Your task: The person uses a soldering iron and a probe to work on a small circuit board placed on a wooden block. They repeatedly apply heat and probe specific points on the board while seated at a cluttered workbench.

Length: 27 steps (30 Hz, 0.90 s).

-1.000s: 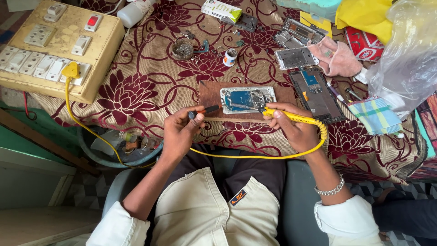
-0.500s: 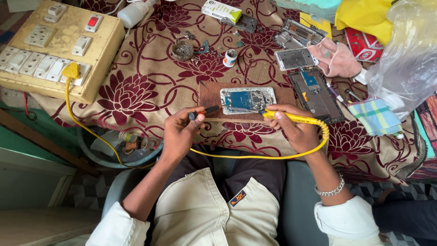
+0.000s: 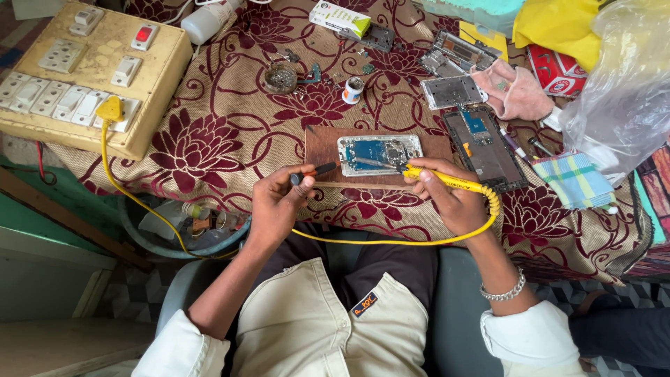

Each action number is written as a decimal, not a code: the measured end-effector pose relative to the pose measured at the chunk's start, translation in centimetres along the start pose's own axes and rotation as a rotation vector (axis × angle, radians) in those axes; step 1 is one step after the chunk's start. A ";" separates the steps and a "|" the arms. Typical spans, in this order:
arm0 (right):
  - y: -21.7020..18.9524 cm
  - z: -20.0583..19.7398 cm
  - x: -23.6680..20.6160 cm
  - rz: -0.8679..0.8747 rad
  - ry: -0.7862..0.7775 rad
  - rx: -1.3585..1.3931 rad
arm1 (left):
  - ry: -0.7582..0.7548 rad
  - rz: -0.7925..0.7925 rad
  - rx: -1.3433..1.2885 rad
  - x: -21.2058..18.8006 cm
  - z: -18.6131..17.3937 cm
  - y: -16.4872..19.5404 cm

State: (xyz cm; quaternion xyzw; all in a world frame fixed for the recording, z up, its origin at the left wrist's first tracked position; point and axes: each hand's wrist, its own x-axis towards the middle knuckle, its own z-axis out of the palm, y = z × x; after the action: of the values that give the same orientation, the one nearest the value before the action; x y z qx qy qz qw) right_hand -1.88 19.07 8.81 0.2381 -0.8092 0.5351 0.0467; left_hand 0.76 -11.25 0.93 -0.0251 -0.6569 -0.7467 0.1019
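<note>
An opened phone body (image 3: 379, 153) with a blue circuit board lies on a small brown wooden board (image 3: 322, 145) on the patterned cloth. My right hand (image 3: 450, 199) grips a yellow soldering iron (image 3: 447, 180), its metal tip resting over the phone's board. My left hand (image 3: 279, 204) pinches a small dark tool (image 3: 312, 172) just left of the phone. The iron's yellow cord (image 3: 391, 241) loops under my hands.
A yellow switchboard (image 3: 84, 77) with a yellow plug (image 3: 110, 110) sits at far left. Another open phone (image 3: 484, 146), phone frames (image 3: 451, 91), a small pot (image 3: 354, 89), a round tin (image 3: 280, 78), a pink cloth (image 3: 516, 91) and a plastic bag (image 3: 624, 91) lie around.
Almost nothing differs: both hands keep their hold, with the iron's tip shifted very slightly over the phone board.
</note>
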 end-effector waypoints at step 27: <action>-0.1 0.1 -0.1 0.004 0.021 -0.041 | -0.007 0.022 0.020 0.0 0.0 0.2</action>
State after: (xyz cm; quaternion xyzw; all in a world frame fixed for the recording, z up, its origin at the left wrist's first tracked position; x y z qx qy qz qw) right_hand -1.71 19.00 8.84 0.2298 -0.8198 0.5211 0.0590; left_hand 0.78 -11.24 1.09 -0.0337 -0.6644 -0.7388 0.1079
